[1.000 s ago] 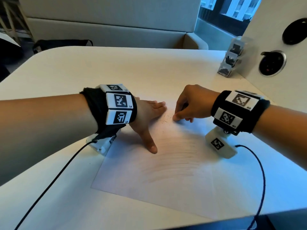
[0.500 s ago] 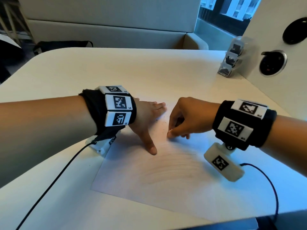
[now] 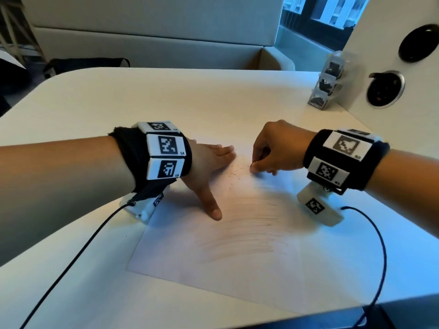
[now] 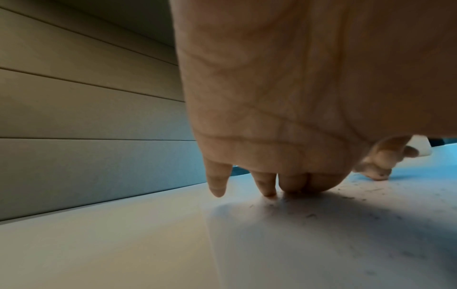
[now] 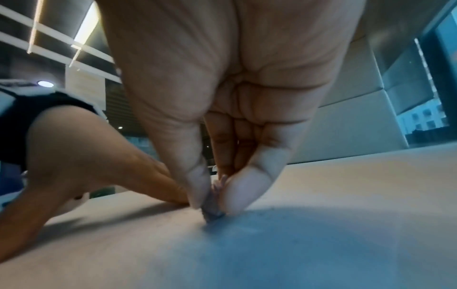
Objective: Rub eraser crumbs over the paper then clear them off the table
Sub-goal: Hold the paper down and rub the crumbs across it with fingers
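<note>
Pinching a small grey eraser point(image 5: 212, 212) against the pencil-smudged white paper sheet point(image 3: 237, 245), your right hand point(image 3: 276, 150), dark eraser crumbs point(image 3: 234, 173) scattered at its nine o'clock, your left hand point(image 3: 206, 167) spread flat holding the sheet, pale rounded table point(image 3: 118, 103) beneath.

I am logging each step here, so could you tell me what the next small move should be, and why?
Probably another short rubbing stroke: the right hand pinches a small eraser against the paper, the left hand presses it flat, and pencil marks remain.
</note>
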Demonstrator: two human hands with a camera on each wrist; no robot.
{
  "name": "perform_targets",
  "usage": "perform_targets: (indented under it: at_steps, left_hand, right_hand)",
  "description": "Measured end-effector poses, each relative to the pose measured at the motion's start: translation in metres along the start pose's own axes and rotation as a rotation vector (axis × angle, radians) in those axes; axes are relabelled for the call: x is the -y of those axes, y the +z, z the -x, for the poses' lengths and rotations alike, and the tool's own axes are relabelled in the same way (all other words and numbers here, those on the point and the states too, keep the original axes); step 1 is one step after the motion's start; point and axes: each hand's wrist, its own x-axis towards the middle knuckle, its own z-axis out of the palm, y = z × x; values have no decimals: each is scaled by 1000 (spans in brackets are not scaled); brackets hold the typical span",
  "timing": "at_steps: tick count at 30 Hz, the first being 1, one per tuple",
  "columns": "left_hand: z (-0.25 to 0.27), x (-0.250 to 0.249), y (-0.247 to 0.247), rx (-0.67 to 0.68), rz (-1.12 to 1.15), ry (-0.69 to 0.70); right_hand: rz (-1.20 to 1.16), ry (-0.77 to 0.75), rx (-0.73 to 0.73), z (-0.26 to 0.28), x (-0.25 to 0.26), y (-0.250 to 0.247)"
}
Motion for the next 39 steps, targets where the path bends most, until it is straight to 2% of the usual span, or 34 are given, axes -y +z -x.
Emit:
perform_targets:
  at_steps: [5,10,15,20,25,29,30,34,39]
  left_hand:
    - [1,-2,0,-30,18,5]
    - [-1,0,1,-12,-2,-4]
    - [-2,2,4,-63,33,23]
    - [-2,-1,2,-25,-17,-4]
    - [-4,2,5,-68,49,42]
    - [-2,-1,2,-30,-27,-10]
    - [-2,-1,2,-32,-25,-8]
    - [-5,3,4,-56,21,22]
    - [-1,0,1,-18,-19,-3]
  right_hand:
    - [-67,-109,175,12,21,11]
    - [-18,-23,15,-5,9,2]
    - [-75,-129,172,6,30,13]
    - [-42,-52,29,-8,18,6]
    - [-91,-150,202,5,37,15]
    - [-59,-69,49,-9,21,7]
    - [-70,-71,49,-7,22,7]
    - [-101,-138,226,7,33,13]
    - [-53,-28,58,-4,9,2]
